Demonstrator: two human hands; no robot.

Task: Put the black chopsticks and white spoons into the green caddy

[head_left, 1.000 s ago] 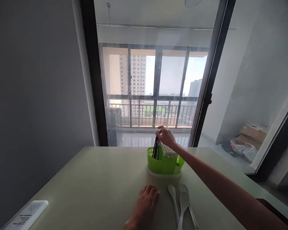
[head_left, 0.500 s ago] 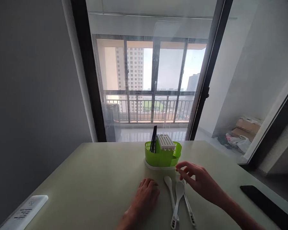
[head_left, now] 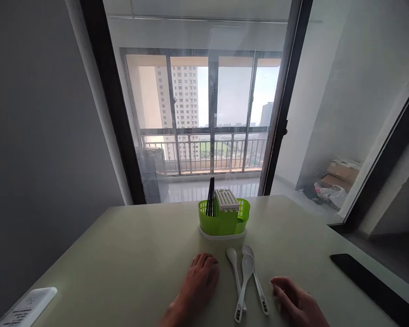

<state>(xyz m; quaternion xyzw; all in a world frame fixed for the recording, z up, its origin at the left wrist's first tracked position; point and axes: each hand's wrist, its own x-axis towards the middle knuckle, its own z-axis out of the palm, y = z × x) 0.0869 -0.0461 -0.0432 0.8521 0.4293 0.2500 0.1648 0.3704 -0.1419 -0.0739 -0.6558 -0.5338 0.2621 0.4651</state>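
My left hand (head_left: 202,275) rests palm down on the table, its fingers loosely bent and holding nothing. Just right of it lie three white spoons: one on the left (head_left: 232,256), one in the middle (head_left: 247,265) lying across the others, and one on the right (head_left: 257,281). To the right of their handles is my right hand (head_left: 295,299), low over the table, fingers half curled and apart with nothing in them. Beyond the spoons stands a green cutlery holder (head_left: 225,222) on a white base. Black chopsticks (head_left: 210,197) lean upright in its left compartment.
A white slotted rack (head_left: 226,200) tops the holder's middle. A long black object (head_left: 368,281) lies along the table's right edge, and a white flat item with dark print (head_left: 29,306) at the front left. A glass door stands behind the table (head_left: 139,250).
My right hand has let go of the chopsticks, which now stand in the holder. It has come back toward me, to the right of the spoons. The left hand stays on the table.
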